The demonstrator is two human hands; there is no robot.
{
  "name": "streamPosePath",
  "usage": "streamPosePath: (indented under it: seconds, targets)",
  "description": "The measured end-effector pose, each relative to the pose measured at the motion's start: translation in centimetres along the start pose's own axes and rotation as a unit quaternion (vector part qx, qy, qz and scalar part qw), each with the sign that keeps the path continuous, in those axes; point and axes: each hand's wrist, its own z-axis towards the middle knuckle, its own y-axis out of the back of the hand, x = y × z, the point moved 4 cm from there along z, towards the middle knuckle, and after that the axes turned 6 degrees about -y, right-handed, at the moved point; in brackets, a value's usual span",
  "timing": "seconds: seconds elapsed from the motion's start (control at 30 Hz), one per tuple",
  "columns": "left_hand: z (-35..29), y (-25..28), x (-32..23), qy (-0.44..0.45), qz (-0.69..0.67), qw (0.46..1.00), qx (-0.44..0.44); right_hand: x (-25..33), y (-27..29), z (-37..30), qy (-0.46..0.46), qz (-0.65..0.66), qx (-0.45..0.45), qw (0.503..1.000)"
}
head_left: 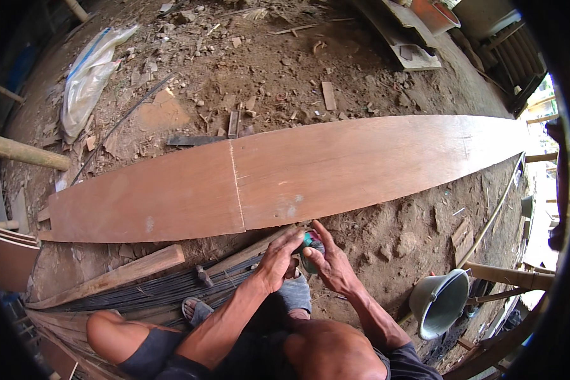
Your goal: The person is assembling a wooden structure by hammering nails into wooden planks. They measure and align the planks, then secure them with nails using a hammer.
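Both of my hands meet in front of my knees, just below the near edge of a long reddish-brown plywood strip [354,158]. Between them is a small rounded teal-green thing [311,243] with a pinkish patch; its kind is unclear, as fingers cover much of it. My left hand [277,258] closes against its left side. My right hand [333,265] grips it from the right, thumb across it and index finger reaching up toward the board. The strip lies on the ground, with a pale, rough seam [236,183] crossing it.
A hammer [204,276] lies on dark thin rods [164,292] beside a wooden plank [117,277] at my left. On the right a grey bucket [438,305] lies tipped near bamboo poles [506,276]. Beyond the board are rubble and a white plastic sack [92,82].
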Motion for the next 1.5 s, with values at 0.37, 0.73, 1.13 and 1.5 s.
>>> streamPosePath:
  seconds: [0.37,0.73,1.13,1.5]
  targets:
    - [4.0,2.2,-6.1,0.028,-0.003,0.997,-0.071,-0.7,-1.2,1.2,0.05,-0.041,-0.007,0.998]
    - [15.6,4.6,-20.8,-0.28,0.662,0.683,-0.134,-7.1,-5.7,1.3,-0.039,-0.043,-0.076,0.995]
    - [18.7,6.2,-19.9,-0.263,0.712,0.645,-0.089,-5.4,-5.3,1.6,-0.064,-0.073,-0.082,0.992]
    - [20.0,7.0,-19.9,-0.254,0.723,0.639,-0.072,-4.8,-5.5,1.5,-0.088,-0.075,-0.063,0.991]
